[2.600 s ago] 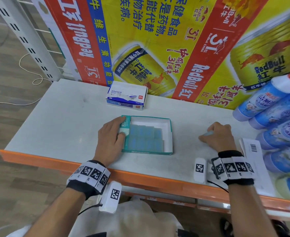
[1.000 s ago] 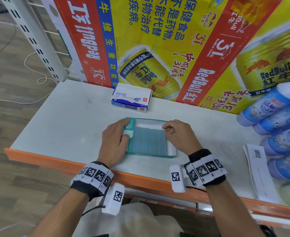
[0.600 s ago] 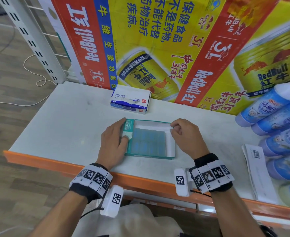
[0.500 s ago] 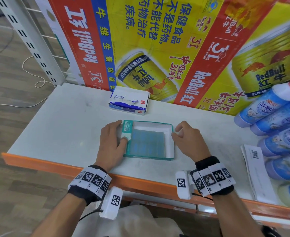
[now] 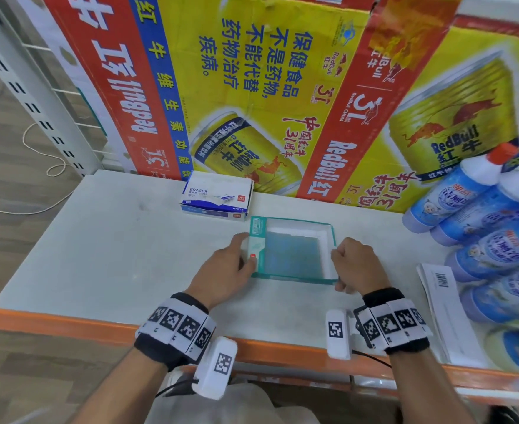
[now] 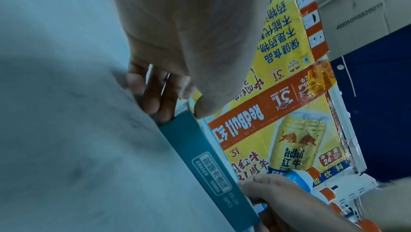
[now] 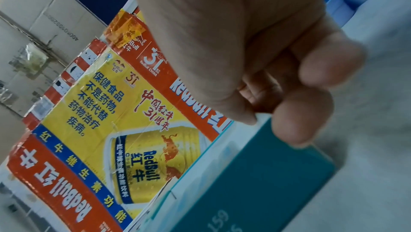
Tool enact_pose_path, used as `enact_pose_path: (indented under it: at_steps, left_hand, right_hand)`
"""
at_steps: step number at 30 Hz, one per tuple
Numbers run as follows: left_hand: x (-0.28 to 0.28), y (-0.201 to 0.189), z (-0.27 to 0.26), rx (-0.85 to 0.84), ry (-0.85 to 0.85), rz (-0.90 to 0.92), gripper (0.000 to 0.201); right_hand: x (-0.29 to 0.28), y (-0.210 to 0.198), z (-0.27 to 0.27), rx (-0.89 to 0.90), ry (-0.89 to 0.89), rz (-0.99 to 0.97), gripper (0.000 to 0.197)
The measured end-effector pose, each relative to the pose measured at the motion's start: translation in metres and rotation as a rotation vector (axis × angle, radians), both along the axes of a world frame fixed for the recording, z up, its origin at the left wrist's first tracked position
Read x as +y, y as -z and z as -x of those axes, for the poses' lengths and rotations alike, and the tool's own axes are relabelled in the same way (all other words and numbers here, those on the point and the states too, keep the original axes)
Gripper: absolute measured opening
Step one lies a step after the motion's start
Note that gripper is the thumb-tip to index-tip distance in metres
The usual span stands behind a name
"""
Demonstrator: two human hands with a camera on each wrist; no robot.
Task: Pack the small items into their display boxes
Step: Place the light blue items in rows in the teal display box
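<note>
Left hand (image 5: 226,272): grip clamped on the left wall of the teal display box (image 5: 328,252), thumb on the rim, fingertips (image 6: 153,98) against the outer face, as the left wrist view shows.

Right hand (image 5: 354,264): fingers curled, thumb and forefinger pinching the box's right wall near its front corner, confirmed in the right wrist view.

Teal display box: open-topped, lying flat on the white tabletop (image 5: 99,255) directly between the two hands, its longer sides running from the person toward the back. Each hand is equally near, one per side wall.

Erasers (image 5: 292,254): pale blue, packed in rows inside the box; a strip of white floor shows along the back and right. Whether any space remains is hard to judge.

Eraser carton (image 5: 217,195): blue and white, closed, just behind the teal box and apart from it.

Bottles (image 5: 472,206): blue, stacked at far right, well apart.

Judgement: the box looks ready to be lifted or slid with both hands.
</note>
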State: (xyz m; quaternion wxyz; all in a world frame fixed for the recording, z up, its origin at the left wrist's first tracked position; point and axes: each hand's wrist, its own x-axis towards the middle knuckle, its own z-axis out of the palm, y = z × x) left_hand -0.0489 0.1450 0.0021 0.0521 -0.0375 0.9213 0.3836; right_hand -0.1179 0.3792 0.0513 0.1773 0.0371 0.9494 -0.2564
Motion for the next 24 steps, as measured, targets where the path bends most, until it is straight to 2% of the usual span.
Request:
enact_pose_path:
  at_steps: [4,8,11,13,15,18,21,24]
  left_hand:
    - [0.008,-0.002,0.015,0.058,-0.092,-0.058,0.023]
    - [0.006,-0.002,0.029,0.103,-0.177,-0.046,0.016]
    - [0.004,-0.002,0.034,0.082,-0.137,-0.107,0.025]
    - [0.001,-0.003,0.035,0.102,-0.099,-0.101,0.040]
    - [-0.002,-0.004,0.036,0.152,-0.128,-0.048,0.044]
    - [-0.005,-0.005,0.042,0.194,-0.162,-0.003,0.028]
    - [-0.005,-0.004,0.048,0.194,-0.191,-0.021,0.013]
    - [-0.004,-0.003,0.051,0.185,-0.216,-0.021,0.010]
  right_hand:
    - [-0.003,-0.002,0.010,0.027,0.059,0.011,0.019]
    - [-0.009,0.002,0.017,0.061,0.120,0.070,0.017]
    - [-0.012,0.003,0.022,0.069,0.155,0.138,0.013]
    - [-0.016,0.004,0.024,0.074,0.151,0.185,0.019]
    - [-0.021,0.007,0.027,0.105,0.104,0.193,0.028]
    - [-0.024,0.011,0.030,0.160,0.049,0.145,0.033]
    - [-0.024,0.010,0.032,0.162,0.055,0.159,0.030]
    - [-0.023,0.012,0.033,0.168,0.060,0.201,0.029]
